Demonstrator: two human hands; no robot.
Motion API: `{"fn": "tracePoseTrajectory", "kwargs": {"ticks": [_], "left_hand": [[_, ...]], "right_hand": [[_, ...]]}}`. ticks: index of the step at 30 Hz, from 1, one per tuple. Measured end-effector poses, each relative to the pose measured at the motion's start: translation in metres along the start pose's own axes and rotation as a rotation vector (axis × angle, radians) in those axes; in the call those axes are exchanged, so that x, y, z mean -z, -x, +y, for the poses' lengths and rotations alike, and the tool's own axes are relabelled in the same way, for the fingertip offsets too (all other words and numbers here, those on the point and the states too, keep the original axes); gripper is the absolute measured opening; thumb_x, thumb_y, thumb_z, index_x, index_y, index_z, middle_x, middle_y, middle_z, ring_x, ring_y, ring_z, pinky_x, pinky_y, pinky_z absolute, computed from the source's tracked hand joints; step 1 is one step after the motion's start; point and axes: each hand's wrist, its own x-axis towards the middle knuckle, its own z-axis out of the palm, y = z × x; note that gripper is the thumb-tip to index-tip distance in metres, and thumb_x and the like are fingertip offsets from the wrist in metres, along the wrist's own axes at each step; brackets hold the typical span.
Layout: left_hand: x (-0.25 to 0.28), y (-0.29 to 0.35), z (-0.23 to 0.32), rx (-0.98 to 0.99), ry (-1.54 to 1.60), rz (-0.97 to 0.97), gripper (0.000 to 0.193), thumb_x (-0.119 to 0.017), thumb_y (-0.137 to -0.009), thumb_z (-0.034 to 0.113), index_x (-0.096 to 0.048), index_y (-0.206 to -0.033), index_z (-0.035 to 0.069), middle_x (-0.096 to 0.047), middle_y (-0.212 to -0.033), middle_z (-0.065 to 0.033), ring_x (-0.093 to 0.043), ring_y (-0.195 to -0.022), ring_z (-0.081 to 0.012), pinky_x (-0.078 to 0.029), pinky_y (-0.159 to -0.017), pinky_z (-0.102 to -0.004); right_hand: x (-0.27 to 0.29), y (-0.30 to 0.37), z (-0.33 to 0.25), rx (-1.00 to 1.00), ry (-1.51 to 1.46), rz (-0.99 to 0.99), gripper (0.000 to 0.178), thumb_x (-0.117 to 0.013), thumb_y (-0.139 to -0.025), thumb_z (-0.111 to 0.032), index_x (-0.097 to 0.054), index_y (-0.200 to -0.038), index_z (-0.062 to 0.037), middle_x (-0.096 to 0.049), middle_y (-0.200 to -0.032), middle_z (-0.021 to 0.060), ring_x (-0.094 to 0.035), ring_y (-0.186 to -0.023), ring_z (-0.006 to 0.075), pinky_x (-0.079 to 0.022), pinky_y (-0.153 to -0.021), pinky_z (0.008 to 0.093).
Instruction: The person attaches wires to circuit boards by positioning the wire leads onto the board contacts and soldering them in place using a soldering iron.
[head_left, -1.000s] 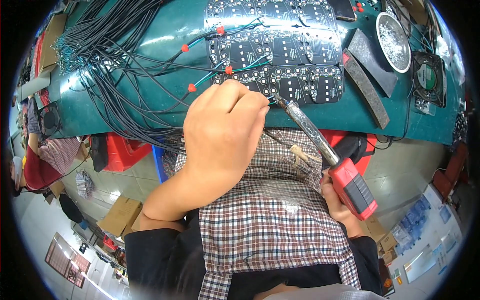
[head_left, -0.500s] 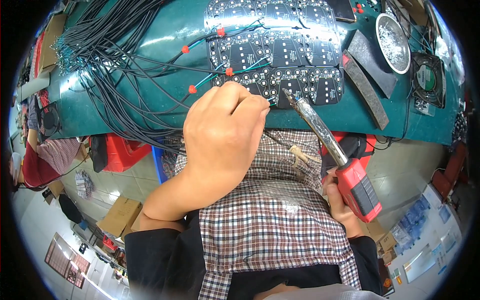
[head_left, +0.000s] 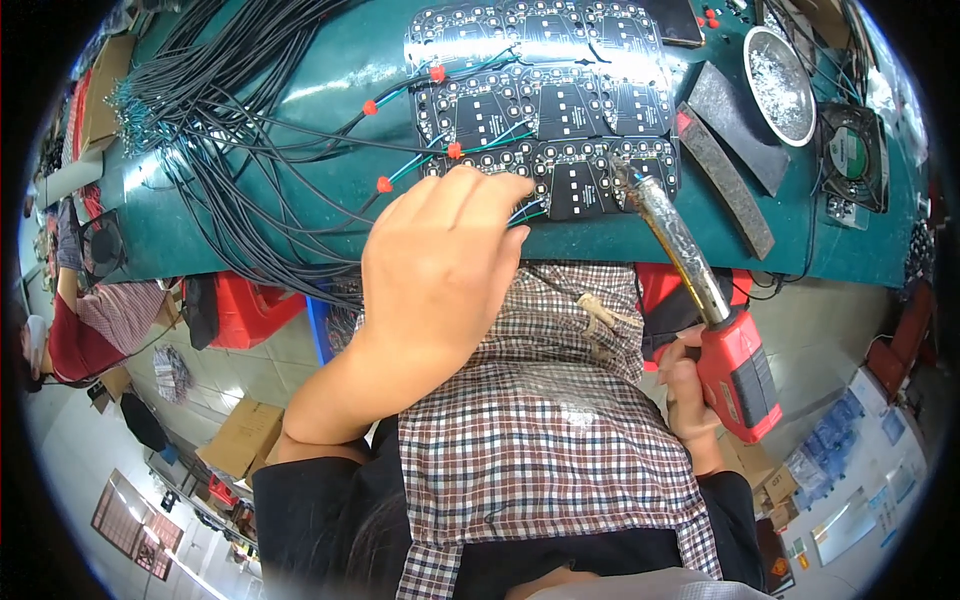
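Observation:
My left hand [head_left: 435, 265] hovers over the near edge of a sheet of black circuit boards [head_left: 575, 110]. Its thumb and forefinger are apart, and thin green and white wire ends [head_left: 527, 212] show just past them; the other fingers curl out of sight. In my right hand [head_left: 690, 395] is a soldering iron [head_left: 685, 245] with a red and black handle. The iron's tip is over the near right board of the sheet. Black cables with red ties [head_left: 455, 150] run from the left onto the boards, where their thin wires reach several of them.
A large bundle of black cables [head_left: 235, 110] covers the left of the green table [head_left: 330, 85]. To the right are a dark flat strip [head_left: 725, 180], a round metal dish [head_left: 780, 85] with silvery bits and a small fan [head_left: 855, 158]. Another person's sleeve [head_left: 80, 335] shows at far left.
My left thumb and forefinger have parted from their pinch, with wire ends now showing beside them. The soldering iron has shifted right, away from the left hand.

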Motion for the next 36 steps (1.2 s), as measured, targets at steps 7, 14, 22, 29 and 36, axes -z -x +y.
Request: {"fn": "tracePoseTrajectory", "kwargs": {"ticks": [7,14,22,29,36], "left_hand": [[0.006,-0.027,-0.002,-0.158,-0.079,-0.053,0.066,-0.089,-0.069,0.031,-0.066,-0.130,0.017,-0.059,-0.138,-0.0100,-0.053,-0.132,-0.0336,-0.039,-0.107,-0.0511],[-0.001,-0.030,-0.019,-0.204,-0.151,-0.272,0.088,-0.091,-0.064,0.032,-0.057,-0.144,0.033,-0.042,-0.158,-0.0095,-0.035,-0.149,-0.0386,-0.029,-0.117,-0.0588],[0.020,-0.091,-0.096,0.000,-0.260,0.250,0.011,-0.075,-0.086,0.014,-0.075,-0.097,0.013,-0.062,-0.092,-0.0065,-0.062,-0.092,-0.0274,-0.051,-0.080,-0.0420],[-0.003,-0.118,-0.154,-0.058,-0.498,0.287,0.015,-0.083,-0.078,0.018,-0.076,-0.090,0.014,-0.060,-0.090,-0.0029,-0.061,-0.090,-0.0249,-0.047,-0.078,-0.0401],[0.021,-0.106,-0.098,0.168,0.002,0.286,0.008,-0.064,-0.099,0.011,-0.061,-0.099,0.004,-0.067,-0.086,-0.0121,-0.066,-0.077,-0.0289,-0.053,-0.071,-0.0397]], "right_hand": [[-0.017,-0.015,-0.012,0.059,-0.375,0.207,0.031,-0.061,-0.095,-0.012,-0.052,-0.120,0.0040,-0.053,-0.074,0.0060,-0.044,-0.053,0.0105,-0.042,-0.053,0.0269],[-0.013,-0.021,-0.015,0.080,-0.461,0.261,0.029,-0.058,-0.097,-0.011,-0.051,-0.121,0.0032,-0.047,-0.067,0.0034,-0.039,-0.050,0.0094,-0.039,-0.050,0.0264],[-0.014,-0.040,-0.022,0.141,-0.511,0.281,0.026,-0.057,-0.100,-0.012,-0.052,-0.121,0.0019,-0.047,-0.067,0.0021,-0.039,-0.049,0.0082,-0.038,-0.050,0.0257],[-0.007,-0.046,-0.028,0.113,-0.518,0.209,0.026,-0.057,-0.100,-0.013,-0.052,-0.121,0.0016,-0.046,-0.067,0.0007,-0.038,-0.049,0.0075,-0.039,-0.051,0.0265],[-0.004,-0.054,-0.031,0.092,-0.457,0.194,0.026,-0.057,-0.100,-0.012,-0.051,-0.121,0.0022,-0.046,-0.067,0.0016,-0.039,-0.051,0.0075,-0.039,-0.051,0.0263]]}}
